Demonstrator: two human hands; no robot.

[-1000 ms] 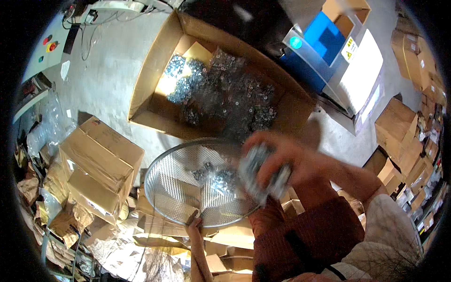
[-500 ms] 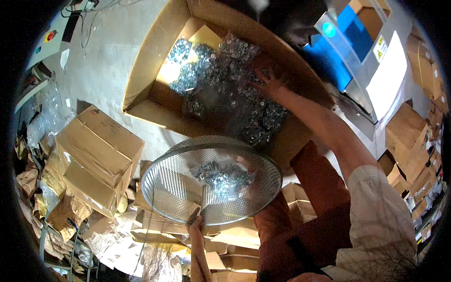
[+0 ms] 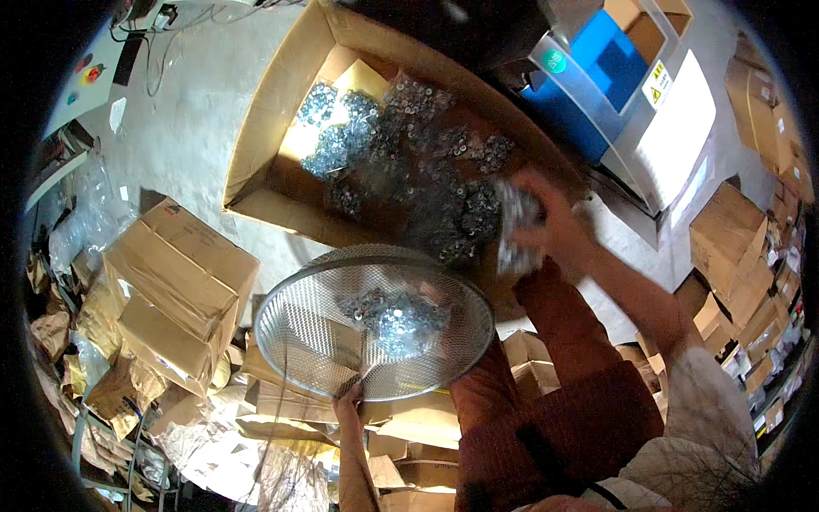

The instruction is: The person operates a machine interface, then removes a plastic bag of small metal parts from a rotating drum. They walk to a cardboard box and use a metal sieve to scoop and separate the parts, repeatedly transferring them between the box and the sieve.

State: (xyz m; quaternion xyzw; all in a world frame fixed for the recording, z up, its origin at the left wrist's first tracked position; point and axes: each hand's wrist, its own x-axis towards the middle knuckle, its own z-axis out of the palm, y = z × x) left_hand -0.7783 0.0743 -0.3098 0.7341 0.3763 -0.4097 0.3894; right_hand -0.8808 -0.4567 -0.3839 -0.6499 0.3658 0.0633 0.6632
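My left hand (image 3: 348, 404) grips the near rim of a round wire-mesh basket (image 3: 294, 358). Inside the basket lies a heap of small shiny metal parts (image 3: 405, 333), some seemingly in clear plastic. My right hand (image 3: 550, 218), smeared by motion, is closed on a clear bag of small metal parts (image 3: 516, 230) over the right end of a big open carton (image 3: 281, 218). More bags of small metal parts, looking like nuts or washers (image 3: 341, 141), cover much of the carton's bottom.
A closed cardboard box (image 3: 183, 282) stands to the left, near crumpled paper and plastic wrap. At the upper right is a machine with blue panels and a clear guard (image 3: 589, 94). Stacked boxes (image 3: 725, 230) line the right side. Flattened cardboard (image 3: 418, 427) lies below the basket.
My right hand has come up from among the bags toward me, now with a bag in it. My left hand still holds the basket, which sits slightly further left in view.
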